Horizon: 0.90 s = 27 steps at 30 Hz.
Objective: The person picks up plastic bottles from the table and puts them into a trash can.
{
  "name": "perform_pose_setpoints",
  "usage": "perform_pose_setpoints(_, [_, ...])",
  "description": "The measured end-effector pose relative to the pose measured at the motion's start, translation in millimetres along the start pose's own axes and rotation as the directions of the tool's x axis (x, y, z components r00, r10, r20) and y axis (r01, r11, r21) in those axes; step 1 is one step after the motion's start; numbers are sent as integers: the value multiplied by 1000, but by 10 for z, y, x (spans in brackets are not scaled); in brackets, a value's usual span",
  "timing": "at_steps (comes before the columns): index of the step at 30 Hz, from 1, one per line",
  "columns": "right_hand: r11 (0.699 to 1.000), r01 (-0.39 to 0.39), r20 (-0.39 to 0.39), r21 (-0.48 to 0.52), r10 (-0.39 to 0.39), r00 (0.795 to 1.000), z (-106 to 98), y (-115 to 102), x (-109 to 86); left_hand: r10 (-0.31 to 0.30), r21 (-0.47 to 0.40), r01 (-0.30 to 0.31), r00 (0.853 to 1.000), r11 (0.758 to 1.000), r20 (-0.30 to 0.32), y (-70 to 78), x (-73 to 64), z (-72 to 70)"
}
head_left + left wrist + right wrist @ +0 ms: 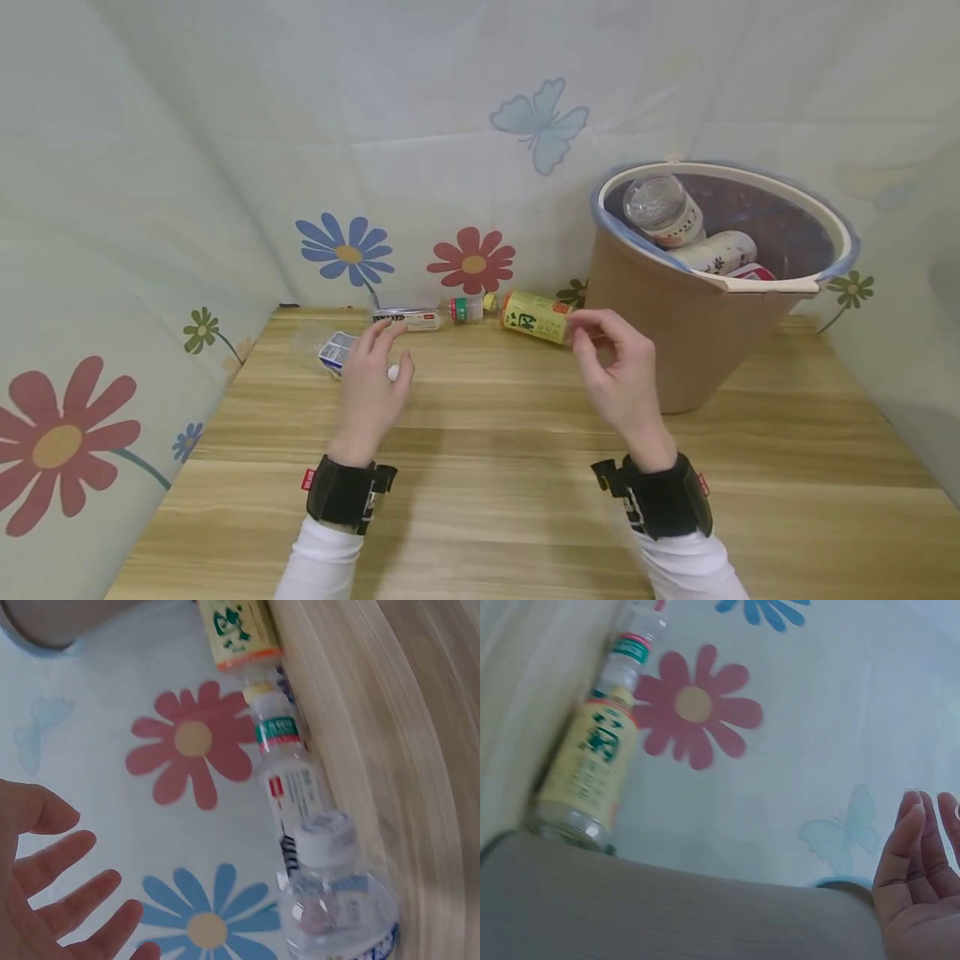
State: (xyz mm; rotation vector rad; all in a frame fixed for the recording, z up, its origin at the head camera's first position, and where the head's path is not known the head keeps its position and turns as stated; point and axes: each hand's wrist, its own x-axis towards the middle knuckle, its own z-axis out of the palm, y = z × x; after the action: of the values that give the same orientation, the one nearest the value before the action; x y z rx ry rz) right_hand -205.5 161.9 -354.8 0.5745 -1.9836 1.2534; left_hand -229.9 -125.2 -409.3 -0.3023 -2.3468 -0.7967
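Note:
My left hand (pixel 367 400) is held with its fingers spread above a clear plastic bottle (pixel 337 348) with a white cap and blue-and-white label. The left wrist view shows a gap between that hand and the bottle. Behind it lies another clear bottle (pixel 408 319), white-labelled with a green and red band near its neck. My right hand (pixel 621 375) has loosely bent fingers and holds nothing. In the head view its fingertips overlap the end of a yellow-labelled bottle (pixel 534 318); the right wrist view shows this bottle (pixel 589 761) apart from the hand.
On the right stands a tall brown bin (pixel 652 317) with a pale rim and blue liner. Inside are a clear bottle (pixel 663 208), a white labelled container (pixel 720 252) and a partly hidden red-and-white item. A flower-printed sheet (pixel 450 183) borders the wood-grain table (pixel 487 467).

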Motion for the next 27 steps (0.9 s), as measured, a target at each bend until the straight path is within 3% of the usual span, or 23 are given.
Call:
perform_pose_setpoints(4, [1000,-17,67,-20,19,998,84,86,-155,-64,54,64,998,997,-3,-153,-2,-12])
perform_pose_setpoints(11, [999,-27,151,-18,30,988,190,69,-210,-156,159,155,988,975,-1,-409,-8,28])
perform_pose_setpoints(18, [998,-44,159,-34,49,986,177,-195,-157,-299,211,278,952,937,73,-587,-46,43])
perform_pose_setpoints(21, [998,-50,154,-47,56,986,152,-312,-127,-327,218,299,939,929,110,-646,-70,53])
perform_pose_setpoints(27, [997,-55,159,-45,61,985,137,-346,-107,-353,260,298,914,919,201,-700,-89,90])
